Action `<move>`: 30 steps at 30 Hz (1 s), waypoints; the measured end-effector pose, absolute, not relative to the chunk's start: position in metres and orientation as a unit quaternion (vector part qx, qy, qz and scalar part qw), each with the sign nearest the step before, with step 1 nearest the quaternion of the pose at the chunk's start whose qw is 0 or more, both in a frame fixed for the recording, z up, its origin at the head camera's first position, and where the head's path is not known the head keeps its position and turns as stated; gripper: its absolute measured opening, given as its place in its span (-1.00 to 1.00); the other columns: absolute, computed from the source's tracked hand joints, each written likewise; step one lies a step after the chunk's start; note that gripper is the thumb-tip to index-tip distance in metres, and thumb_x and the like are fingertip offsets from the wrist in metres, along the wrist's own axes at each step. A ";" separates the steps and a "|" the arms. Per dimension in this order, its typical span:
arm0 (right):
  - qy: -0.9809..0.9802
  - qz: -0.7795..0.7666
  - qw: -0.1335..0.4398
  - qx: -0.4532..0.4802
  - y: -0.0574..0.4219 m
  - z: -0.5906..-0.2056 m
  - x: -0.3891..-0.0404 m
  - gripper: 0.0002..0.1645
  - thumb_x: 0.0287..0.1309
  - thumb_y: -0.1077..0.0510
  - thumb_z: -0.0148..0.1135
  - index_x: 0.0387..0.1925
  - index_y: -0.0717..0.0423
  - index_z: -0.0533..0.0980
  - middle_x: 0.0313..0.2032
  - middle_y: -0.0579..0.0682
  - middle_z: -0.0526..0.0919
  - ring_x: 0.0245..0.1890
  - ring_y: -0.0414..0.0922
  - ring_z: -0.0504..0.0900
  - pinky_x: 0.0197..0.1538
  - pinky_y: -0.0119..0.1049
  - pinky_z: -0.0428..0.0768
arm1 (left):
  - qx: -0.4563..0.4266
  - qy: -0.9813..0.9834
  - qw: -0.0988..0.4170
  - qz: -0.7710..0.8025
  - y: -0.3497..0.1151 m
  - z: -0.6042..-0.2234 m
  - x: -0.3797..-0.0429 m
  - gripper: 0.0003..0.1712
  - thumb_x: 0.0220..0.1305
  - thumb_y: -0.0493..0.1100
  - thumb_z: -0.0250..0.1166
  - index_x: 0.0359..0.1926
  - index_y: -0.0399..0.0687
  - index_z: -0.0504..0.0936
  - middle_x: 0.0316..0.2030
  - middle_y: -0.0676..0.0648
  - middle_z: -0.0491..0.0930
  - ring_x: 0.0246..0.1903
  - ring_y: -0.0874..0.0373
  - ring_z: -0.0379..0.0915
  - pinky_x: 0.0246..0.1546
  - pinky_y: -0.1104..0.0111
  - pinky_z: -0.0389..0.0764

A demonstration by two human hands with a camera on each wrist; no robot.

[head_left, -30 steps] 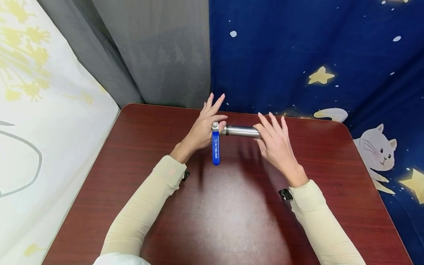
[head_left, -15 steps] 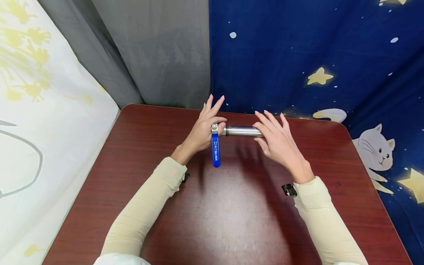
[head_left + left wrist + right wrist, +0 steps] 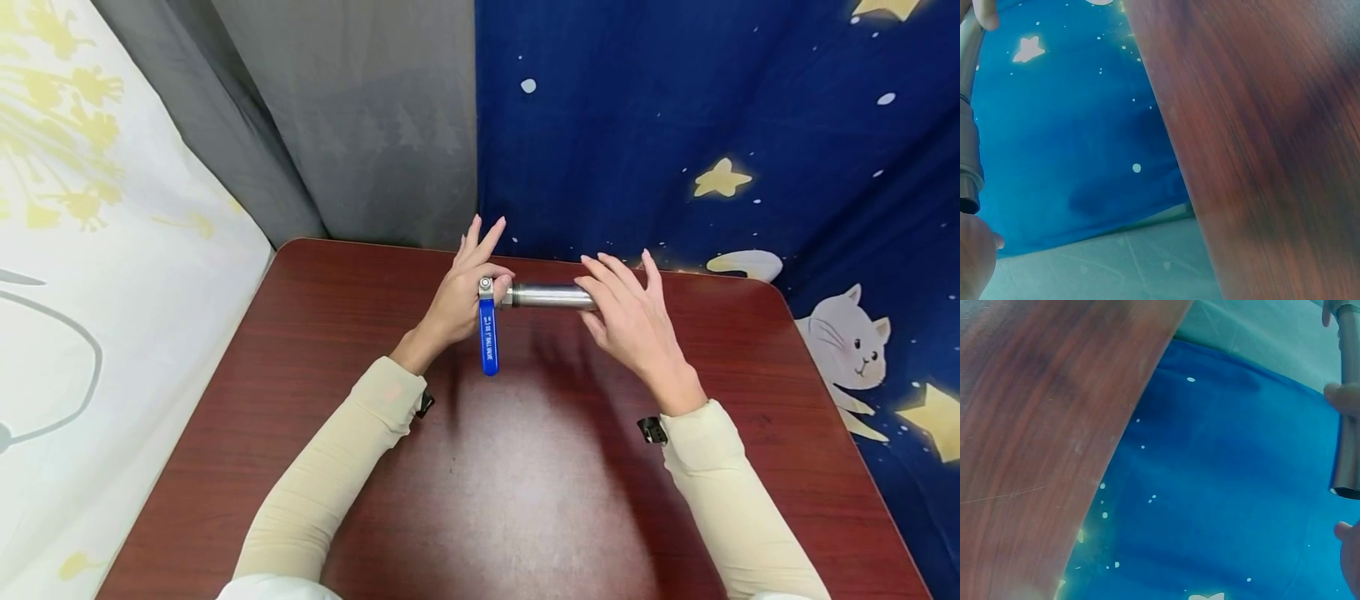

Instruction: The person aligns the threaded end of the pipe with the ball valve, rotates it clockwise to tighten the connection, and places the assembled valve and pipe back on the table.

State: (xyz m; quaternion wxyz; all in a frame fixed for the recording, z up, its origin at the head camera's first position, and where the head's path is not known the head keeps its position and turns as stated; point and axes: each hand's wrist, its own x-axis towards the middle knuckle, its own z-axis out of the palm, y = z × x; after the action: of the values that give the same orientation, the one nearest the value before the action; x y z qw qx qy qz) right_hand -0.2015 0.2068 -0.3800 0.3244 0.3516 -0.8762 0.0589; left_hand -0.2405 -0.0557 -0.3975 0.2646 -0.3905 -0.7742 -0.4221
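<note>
A metal ball valve with a blue lever (image 3: 489, 337) is joined to a steel pipe nipple (image 3: 551, 296) on its right, threads showing at the joint. My left hand (image 3: 456, 304) holds the valve body with thumb and forefinger, other fingers extended upward. The lever hangs toward me. My right hand (image 3: 633, 325) pinches the pipe's far end between thumb and fingers. Both parts are held above the table. In the left wrist view the valve body (image 3: 969, 144) is at the left edge. In the right wrist view the pipe's hollow end (image 3: 1347, 492) shows.
The dark red wooden table (image 3: 480, 483) ends at a back edge just beyond the hands. Behind it hang a grey curtain (image 3: 375, 125) and a blue curtain (image 3: 600, 125) with stars and a cat. A white patterned cloth (image 3: 90, 333) hangs at left.
My right hand has shifted slightly to the right at the wrist and its fingers have changed pose on the pipe, the outer one lifting away. The left hand and valve stay nearly still.
</note>
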 end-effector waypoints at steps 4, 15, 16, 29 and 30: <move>-0.876 0.067 0.341 0.335 0.208 -0.383 -0.201 -0.47 -0.20 0.21 0.29 -0.05 0.20 0.46 0.15 0.08 0.41 0.18 0.02 0.30 0.22 0.18 -0.19 | -0.390 -0.774 0.267 -0.422 -0.055 -0.398 -0.241 -0.77 0.22 -0.18 0.12 -0.33 -0.20 0.66 0.33 -0.12 0.08 0.34 -0.07 -0.36 0.24 0.04 -0.23; -0.865 0.103 0.378 0.313 0.208 -0.387 -0.200 -0.65 -0.23 0.29 0.28 -0.27 0.23 0.46 0.24 0.11 0.28 0.20 0.06 0.26 0.22 0.18 -0.14 | -0.389 -0.777 0.271 -0.414 -0.054 -0.395 -0.241 -0.77 0.21 -0.18 0.12 -0.34 -0.20 0.66 0.34 -0.05 0.06 0.34 -0.06 -0.36 0.24 0.05 -0.23; -0.865 0.105 0.379 0.312 0.208 -0.387 -0.200 -0.66 -0.23 0.28 0.29 -0.28 0.22 0.47 0.25 0.11 0.26 0.21 0.06 0.25 0.22 0.17 -0.13 | -0.389 -0.777 0.272 -0.413 -0.054 -0.394 -0.241 -0.77 0.22 -0.17 0.12 -0.34 -0.20 0.66 0.34 -0.06 0.06 0.34 -0.06 -0.36 0.24 0.04 -0.24; -0.877 0.097 0.338 0.328 0.212 -0.376 -0.201 -0.60 -0.16 0.15 0.37 -0.17 0.10 0.54 0.30 0.13 0.14 0.30 0.11 0.06 0.22 0.17 -0.19 | -0.405 -0.772 0.279 -0.402 -0.055 -0.396 -0.242 -0.79 0.20 -0.19 0.13 -0.36 -0.21 0.66 0.31 -0.15 0.10 0.33 -0.09 -0.35 0.23 0.02 -0.24; -0.877 0.096 0.333 0.331 0.213 -0.375 -0.201 -0.60 -0.16 0.15 0.37 -0.17 0.11 0.54 0.31 0.14 0.14 0.30 0.11 0.05 0.22 0.17 -0.19 | -0.408 -0.771 0.279 -0.401 -0.054 -0.396 -0.242 -0.79 0.20 -0.20 0.13 -0.37 -0.21 0.66 0.31 -0.16 0.10 0.33 -0.10 -0.35 0.23 0.02 -0.25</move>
State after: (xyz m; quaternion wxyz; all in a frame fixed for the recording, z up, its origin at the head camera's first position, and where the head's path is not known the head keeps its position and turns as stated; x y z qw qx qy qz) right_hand -0.2008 0.2130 -0.3751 0.3334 0.3312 -0.8774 0.0961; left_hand -0.2423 -0.0545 -0.3959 0.2794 -0.4077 -0.7713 -0.4010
